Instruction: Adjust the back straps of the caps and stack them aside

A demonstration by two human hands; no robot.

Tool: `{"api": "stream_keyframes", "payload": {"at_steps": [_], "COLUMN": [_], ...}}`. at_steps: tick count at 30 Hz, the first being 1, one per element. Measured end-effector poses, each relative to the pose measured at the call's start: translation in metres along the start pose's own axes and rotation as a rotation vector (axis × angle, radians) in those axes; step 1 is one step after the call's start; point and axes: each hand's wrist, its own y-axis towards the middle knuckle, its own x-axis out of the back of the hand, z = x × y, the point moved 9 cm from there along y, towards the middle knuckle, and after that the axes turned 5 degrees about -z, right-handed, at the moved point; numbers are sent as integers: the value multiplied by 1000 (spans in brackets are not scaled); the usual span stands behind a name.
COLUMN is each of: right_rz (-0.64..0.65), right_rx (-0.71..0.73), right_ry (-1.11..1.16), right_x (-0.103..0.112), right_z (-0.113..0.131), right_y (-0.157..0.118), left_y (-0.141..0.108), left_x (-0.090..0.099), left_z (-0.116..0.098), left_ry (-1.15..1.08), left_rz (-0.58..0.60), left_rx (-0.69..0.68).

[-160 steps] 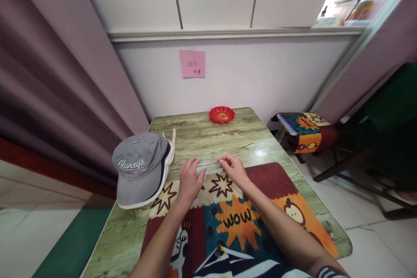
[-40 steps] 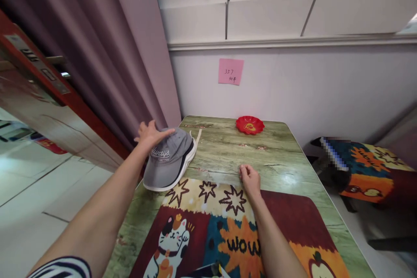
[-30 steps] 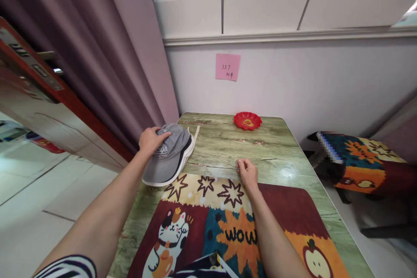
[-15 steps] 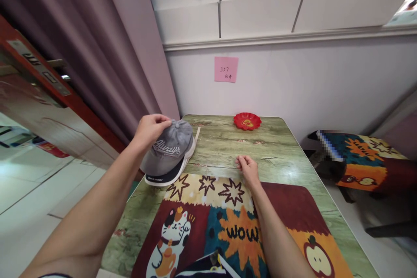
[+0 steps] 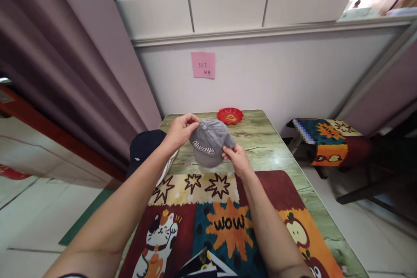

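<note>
A grey cap (image 5: 211, 144) with white "Always" lettering hangs over the table, between my two hands. My left hand (image 5: 183, 130) pinches the cloth at its crown. The fingers of my right hand (image 5: 237, 157) close on the cap's right edge. At the table's left side lies a dark navy cap (image 5: 143, 150), partly hidden behind my left forearm, with a white brim edge showing beside it. Under my forearms lies a colourful mat (image 5: 224, 186) with a cat, stars and "WOW".
A red scalloped dish (image 5: 230, 115) sits at the back of the wooden-look table (image 5: 270, 145). A pink note (image 5: 203, 65) is on the wall. Right of the table stands a stool with a patterned cover (image 5: 335, 139). A purple curtain hangs at left.
My left hand has lifted the grey cap off the other caps and moved it right. My right hand has taken hold of its edge. The navy cap is now uncovered. The view has shifted right.
</note>
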Motion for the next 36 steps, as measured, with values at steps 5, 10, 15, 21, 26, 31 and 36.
{"api": "stream_keyframes", "payload": {"at_steps": [5,10,15,21,26,31,36], "right_rz": [-25,-8,-81,234,435,581,491], "right_rx": [213,294,323,312,281,224,99], "right_ry": [-187,-808,-1018,-1047,-1207,-1367,-1628], "right_x": [20,52,67,31,3,-31,-38], "right_z": [21,25,47,64,56,17,-26], "right_y": [10,11,7,-18,-42,-51,-37], "left_y": [-40,-123,-156,-133,-114,-107,-107], "left_x": [-3,-34,-22,-47,-120,-142,-110], "left_z": [-26,67,125,73,49,85,116], "left_ry": [289,360,333,338,488,678,632], "left_rz": [-45,197,116,153,383,508,390], "left_rx": [-317,-129,105,-110,-196,-122,-25]}}
